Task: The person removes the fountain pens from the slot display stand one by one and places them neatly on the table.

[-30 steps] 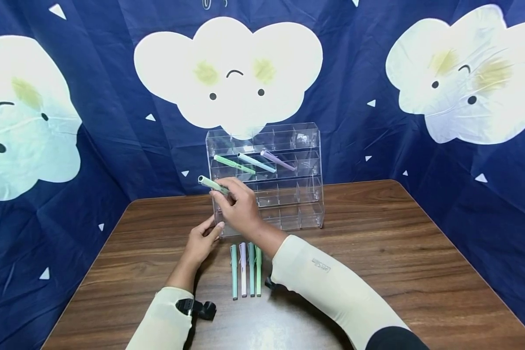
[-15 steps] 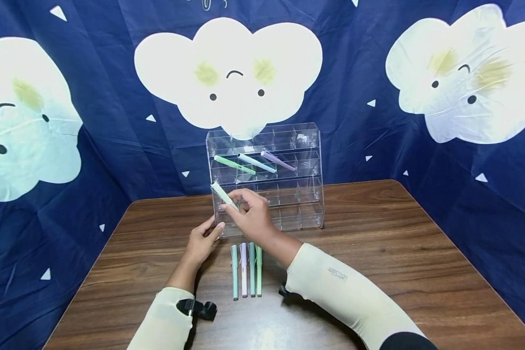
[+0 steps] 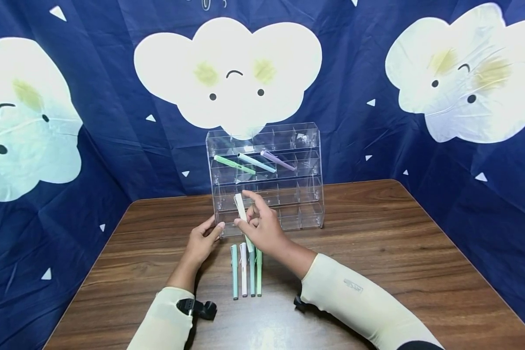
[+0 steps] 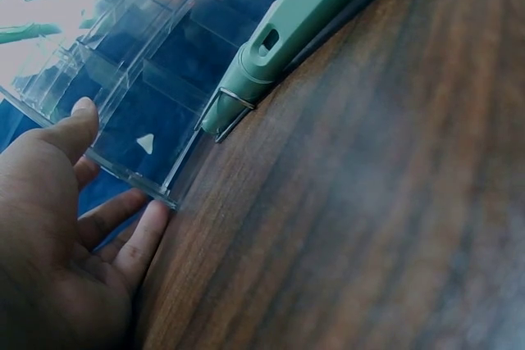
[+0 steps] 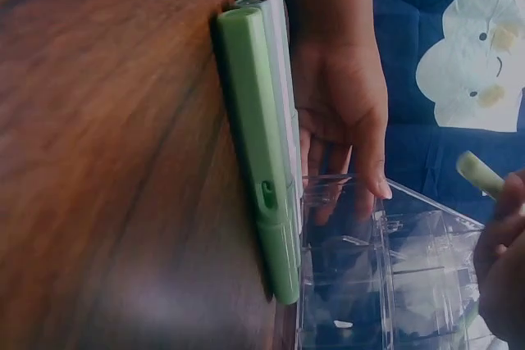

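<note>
A clear acrylic display rack (image 3: pixel 300 193) with tiered compartments stands on the table. My left hand (image 3: pixel 201 243) grips its lower left corner, thumb at the front and fingers behind the side panel, as the left wrist view shows. In front of the rack, my right hand (image 3: pixel 266 227) pinches a pale green pen (image 3: pixel 240 204) between thumb and fingers, capped end up. Below it several capped pens lie side by side: a teal one (image 3: pixel 234 272), a lilac-and-white one (image 3: pixel 244 274), a darker teal one (image 3: pixel 252 277) and a bright green one (image 3: pixel 259 274).
Across the rack's second tier from the top rest a green pen (image 3: pixel 234 164), a light blue pen (image 3: pixel 257 163) and a purple pen (image 3: pixel 278 160). A blue curtain (image 3: pixel 354 160) with white cloud shapes hangs behind the wooden table (image 3: pixel 376 233).
My right hand has come down and to the right from the rack's left side, and the pale green pen has turned from slanting to nearly upright. The left hand stays on the rack's corner.
</note>
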`<state>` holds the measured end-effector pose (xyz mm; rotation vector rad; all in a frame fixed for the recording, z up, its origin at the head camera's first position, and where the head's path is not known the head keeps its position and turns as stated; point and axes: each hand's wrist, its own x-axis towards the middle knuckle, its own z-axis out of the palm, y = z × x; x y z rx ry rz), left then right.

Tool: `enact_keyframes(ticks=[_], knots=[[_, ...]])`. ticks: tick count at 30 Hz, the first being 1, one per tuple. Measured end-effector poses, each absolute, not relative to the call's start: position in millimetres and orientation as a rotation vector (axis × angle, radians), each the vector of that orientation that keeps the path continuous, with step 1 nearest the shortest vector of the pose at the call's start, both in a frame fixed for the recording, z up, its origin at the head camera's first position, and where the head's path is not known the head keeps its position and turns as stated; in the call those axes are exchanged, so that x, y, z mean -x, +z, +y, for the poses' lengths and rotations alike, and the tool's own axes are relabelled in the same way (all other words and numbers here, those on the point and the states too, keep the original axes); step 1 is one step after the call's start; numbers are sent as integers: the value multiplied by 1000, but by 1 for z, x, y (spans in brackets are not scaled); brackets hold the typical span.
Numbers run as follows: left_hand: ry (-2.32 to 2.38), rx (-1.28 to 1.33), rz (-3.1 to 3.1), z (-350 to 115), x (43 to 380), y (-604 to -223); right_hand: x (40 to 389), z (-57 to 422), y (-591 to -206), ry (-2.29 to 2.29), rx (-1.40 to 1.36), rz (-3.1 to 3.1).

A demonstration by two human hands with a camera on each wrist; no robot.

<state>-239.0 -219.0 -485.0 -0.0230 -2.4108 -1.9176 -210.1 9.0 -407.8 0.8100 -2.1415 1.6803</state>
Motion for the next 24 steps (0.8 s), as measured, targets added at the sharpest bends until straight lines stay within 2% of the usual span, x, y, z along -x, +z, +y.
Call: enact_keyframes(ticks=[24], knots=[[-1866, 27, -2443, -219, 237, -485, 188, 55, -426, 2080, -654, -2472]])
